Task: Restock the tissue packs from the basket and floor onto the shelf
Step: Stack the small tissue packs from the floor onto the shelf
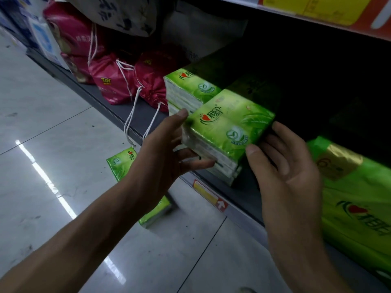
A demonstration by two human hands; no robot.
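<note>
Both hands at the low shelf (239, 197), its grey front edge running from 10 o'clock down to 4 o'clock across the view. Green tissue pack (226, 127) sits at centre, on the shelf's front lip, tilted slightly. Left hand (167, 149) at 9 o'clock of the pack: thumb on the top left corner, fingers curled under and against the white end face, gripping it. Right hand (283, 166) at 4 o'clock of the pack: fingers spread and loosely open, thumb tip touching the pack's near right corner, fingertips along its right side; no full clasp visible. Second green pack (190, 87) stands just behind at 11 o'clock, touching. Another green pack (120, 163) lies on the tiled floor (53, 123) at 7 o'clock, partly hidden by the left forearm. Red drawstring bags (114, 81) farther along at 10 o'clock. Large green bundle (355, 204) at 3 o'clock on the same shelf.
</note>
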